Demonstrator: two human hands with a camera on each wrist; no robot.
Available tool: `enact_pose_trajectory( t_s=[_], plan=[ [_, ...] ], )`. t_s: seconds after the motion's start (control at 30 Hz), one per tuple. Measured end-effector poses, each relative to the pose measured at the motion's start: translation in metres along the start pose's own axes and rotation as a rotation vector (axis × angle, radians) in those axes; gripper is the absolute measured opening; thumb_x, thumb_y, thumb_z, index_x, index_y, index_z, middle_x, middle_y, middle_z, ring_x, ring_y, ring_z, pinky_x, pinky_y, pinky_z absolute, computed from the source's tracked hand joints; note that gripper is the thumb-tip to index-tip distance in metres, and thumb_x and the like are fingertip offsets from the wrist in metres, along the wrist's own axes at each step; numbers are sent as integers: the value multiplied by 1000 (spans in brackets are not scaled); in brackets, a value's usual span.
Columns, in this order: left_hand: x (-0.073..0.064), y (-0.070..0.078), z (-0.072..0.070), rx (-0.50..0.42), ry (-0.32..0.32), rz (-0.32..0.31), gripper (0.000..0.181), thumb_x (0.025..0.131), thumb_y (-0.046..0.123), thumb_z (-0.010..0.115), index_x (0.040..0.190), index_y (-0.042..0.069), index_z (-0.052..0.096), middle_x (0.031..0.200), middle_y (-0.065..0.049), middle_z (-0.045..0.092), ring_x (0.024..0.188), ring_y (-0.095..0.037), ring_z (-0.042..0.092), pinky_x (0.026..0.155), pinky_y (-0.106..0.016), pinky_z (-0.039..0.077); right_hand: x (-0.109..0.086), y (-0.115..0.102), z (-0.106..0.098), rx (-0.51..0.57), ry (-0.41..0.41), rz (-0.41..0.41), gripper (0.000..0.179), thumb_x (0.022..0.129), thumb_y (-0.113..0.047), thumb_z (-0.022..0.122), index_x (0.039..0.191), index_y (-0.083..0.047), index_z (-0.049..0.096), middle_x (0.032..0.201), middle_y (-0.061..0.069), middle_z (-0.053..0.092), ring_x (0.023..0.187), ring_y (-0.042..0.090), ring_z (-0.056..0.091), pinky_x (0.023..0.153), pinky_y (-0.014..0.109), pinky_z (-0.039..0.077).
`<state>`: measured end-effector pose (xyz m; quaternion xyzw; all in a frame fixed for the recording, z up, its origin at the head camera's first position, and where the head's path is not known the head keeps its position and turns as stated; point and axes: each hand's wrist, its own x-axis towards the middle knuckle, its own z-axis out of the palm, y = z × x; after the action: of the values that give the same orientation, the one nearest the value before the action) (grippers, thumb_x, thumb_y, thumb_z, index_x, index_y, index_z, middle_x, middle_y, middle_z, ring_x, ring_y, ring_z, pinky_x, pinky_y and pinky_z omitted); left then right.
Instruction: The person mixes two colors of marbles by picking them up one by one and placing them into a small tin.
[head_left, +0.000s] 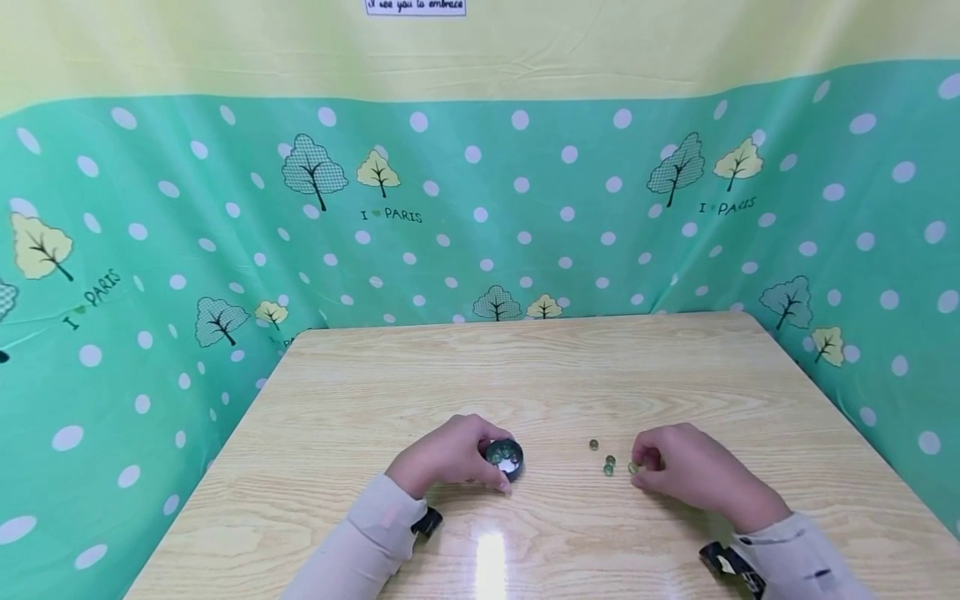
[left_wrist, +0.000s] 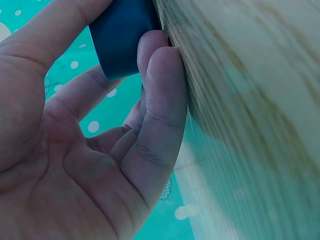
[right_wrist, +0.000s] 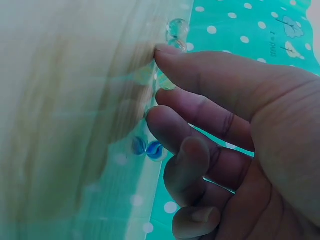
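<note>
In the head view my left hand (head_left: 461, 454) grips a small dark round container (head_left: 517, 473) standing on the table, with several greenish marbles (head_left: 501, 455) inside. Its smooth blue-black wall (left_wrist: 125, 40) shows between thumb and fingers in the left wrist view. To the right, my right hand (head_left: 693, 467) pinches a yellowish glass marble (head_left: 633, 468) at the tabletop between thumb and forefinger. That marble (right_wrist: 166, 82) is partly hidden by the thumb in the right wrist view. Three loose marbles (head_left: 609, 461) lie just left of this hand; one has a blue swirl (right_wrist: 155, 150).
A light wood-grain table (head_left: 525, 375) lies under both hands. Green cloth with white dots and printed trees (head_left: 520, 242) hangs behind it and along both sides. Black straps (head_left: 731, 567) sit at the wrists.
</note>
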<state>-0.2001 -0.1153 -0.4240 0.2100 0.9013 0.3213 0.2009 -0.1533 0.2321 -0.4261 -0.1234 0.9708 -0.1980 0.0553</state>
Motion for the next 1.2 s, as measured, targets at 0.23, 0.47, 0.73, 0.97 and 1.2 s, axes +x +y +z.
enact_pose_trajectory(
  t_s=[0.23,0.47,0.73,0.97,1.2],
  plan=[
    [0,-1,0,2,-2,14,62,70,31,97,127,23,75,107,6,74,88,-11,63,78,-30,52,0,-3,1,-33,22,-20,20,81,-25,88,78,-30,69,68,-14,56,63,7,49,60,26,40],
    [-1,-3,1,-21,-4,12,63,70,31,97,128,23,75,103,6,73,84,-11,63,74,-28,52,3,-7,-1,-24,5,-9,19,82,-26,88,78,-29,69,70,-14,58,66,8,51,62,28,42],
    [-2,-3,0,1,3,24,63,70,31,97,128,23,75,100,7,73,81,-10,63,72,-28,52,8,-14,-8,-42,23,-39,15,84,-24,86,82,-28,71,72,-13,58,67,8,51,62,27,44],
    [-2,-1,1,15,7,25,60,70,31,97,125,24,76,103,8,74,86,-9,63,77,-28,51,11,-20,-16,-44,34,-62,14,84,-24,86,84,-27,72,71,-12,57,65,9,50,60,27,43],
    [-2,-1,1,13,8,18,61,70,31,97,126,23,76,105,8,74,87,-9,63,79,-29,52,19,-30,-19,-59,60,-110,15,85,-26,86,82,-28,71,70,-13,56,60,7,48,56,26,41]
  ],
)
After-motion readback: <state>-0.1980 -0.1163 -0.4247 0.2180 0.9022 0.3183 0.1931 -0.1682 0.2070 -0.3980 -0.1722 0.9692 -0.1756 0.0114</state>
